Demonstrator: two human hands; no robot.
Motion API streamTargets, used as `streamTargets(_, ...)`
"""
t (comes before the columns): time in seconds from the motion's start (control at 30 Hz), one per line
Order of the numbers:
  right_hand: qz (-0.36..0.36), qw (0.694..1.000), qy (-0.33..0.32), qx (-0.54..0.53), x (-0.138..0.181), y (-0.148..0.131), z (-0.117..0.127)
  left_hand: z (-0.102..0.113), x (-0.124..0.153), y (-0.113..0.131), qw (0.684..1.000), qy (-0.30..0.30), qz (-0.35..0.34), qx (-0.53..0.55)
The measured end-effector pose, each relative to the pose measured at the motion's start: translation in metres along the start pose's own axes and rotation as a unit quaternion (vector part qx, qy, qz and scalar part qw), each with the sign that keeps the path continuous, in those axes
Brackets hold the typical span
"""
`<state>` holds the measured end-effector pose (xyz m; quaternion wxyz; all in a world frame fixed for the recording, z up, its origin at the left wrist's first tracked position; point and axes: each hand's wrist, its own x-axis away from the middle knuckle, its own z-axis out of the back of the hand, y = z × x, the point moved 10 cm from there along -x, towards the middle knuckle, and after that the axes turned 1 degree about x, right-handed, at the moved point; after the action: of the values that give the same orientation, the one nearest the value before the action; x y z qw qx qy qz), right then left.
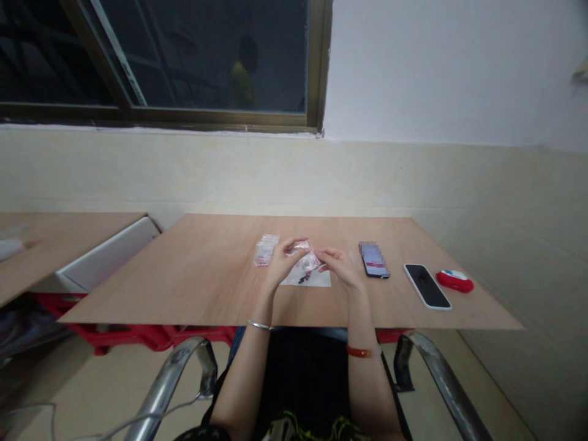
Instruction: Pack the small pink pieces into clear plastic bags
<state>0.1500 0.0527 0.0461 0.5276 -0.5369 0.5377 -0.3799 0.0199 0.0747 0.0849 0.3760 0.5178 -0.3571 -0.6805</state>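
Between my two hands is a small clear plastic bag, raised a little over the table. My left hand pinches its left side, and the fingertips of my right hand grip its right edge. What the bag holds is too small to make out. Under it lies a white sheet of paper with several small dark pieces on it. Left of my left hand, a stack of flat clear bags with reddish print rests on the wood.
The wooden table meets a tiled wall. To the right lie a phone with a lit screen, a white-edged phone with a dark screen and a red case. Metal armrests flank me. Another table stands at left.
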Motion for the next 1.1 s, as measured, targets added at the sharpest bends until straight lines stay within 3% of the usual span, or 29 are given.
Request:
streamTargets(0.13, -0.035, 0.997, -0.066, -0.003, 0.006, 0.005, -0.013, -0.009, 0.004, 0.006, 0.998, -0.051, 0.001, -0.024)
streamTargets(0.2, -0.036, 0.997, -0.065, -0.001, 0.006, 0.004, -0.014, -0.003, 0.004, 0.014, 0.998, -0.013, -0.031, -0.061)
streamTargets(0.27, -0.028, 0.999, -0.029, -0.006, 0.005, 0.002, -0.009, 0.005, 0.006, 0.026, 0.992, 0.046, -0.071, -0.095)
streamTargets(0.33, -0.015, 1.000, 0.016, -0.013, 0.003, 0.000, -0.002, 0.005, 0.007, 0.032, 0.990, 0.062, -0.084, -0.097)
streamTargets(0.53, 0.014, 0.997, 0.065, -0.028, 0.000, -0.001, 0.005, -0.021, 0.008, 0.021, 0.999, -0.036, 0.004, -0.015)
streamTargets(0.73, 0.020, 0.997, 0.053, -0.050, 0.002, -0.006, 0.003, -0.024, 0.006, 0.012, 0.993, -0.063, 0.038, 0.090)
streamTargets(0.93, 0.023, 0.999, 0.028, -0.021, 0.004, -0.010, -0.002, -0.020, 0.004, 0.006, 0.992, -0.058, 0.060, 0.092)
streamTargets(1.1, 0.045, 0.997, 0.046, 0.050, 0.005, -0.017, 0.002, -0.028, 0.006, 0.010, 0.988, -0.092, 0.056, 0.109)
